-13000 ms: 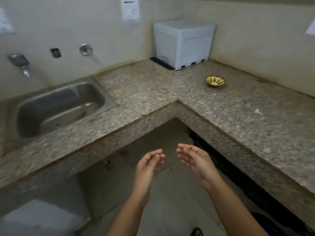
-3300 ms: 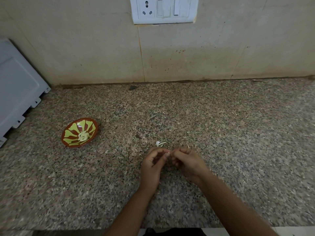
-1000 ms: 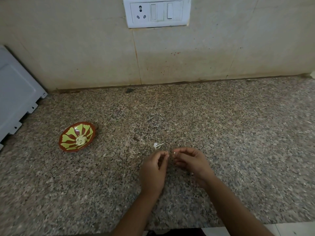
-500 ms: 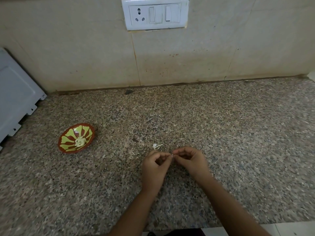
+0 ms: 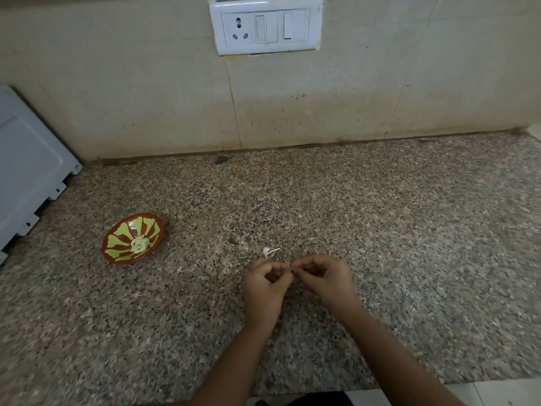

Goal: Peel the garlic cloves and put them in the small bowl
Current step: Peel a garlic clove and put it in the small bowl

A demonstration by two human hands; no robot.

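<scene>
Nearest us, our left hand and right hand meet fingertip to fingertip just above the speckled brown granite worktop. Each grip is curled and pinched on a small pale garlic clove, of which only a sliver shows between the fingers. We judge that we are peeling it. To do this well, we should hold the clove firmly with one grip and let the other catch a loose edge of skin with a nail. The skin should come off in strips, not crumbs, and the clove should turn a little between pulls. Too hard a squeeze may make a slippery clove shoot out.

Just beyond the fingertips lies a curled white scrap of garlic skin on the worktop. Well to the left sits the small round bowl, brown-rimmed with green petal shapes. It holds a few pale peeled cloves at its centre. The finished clove must travel there.

Farther left stands a white plastic casing with tiny dark marks, too small to read. On the beige tiled wall behind hangs a white switch plate with one socket. We find no brand or lettering on it.
</scene>
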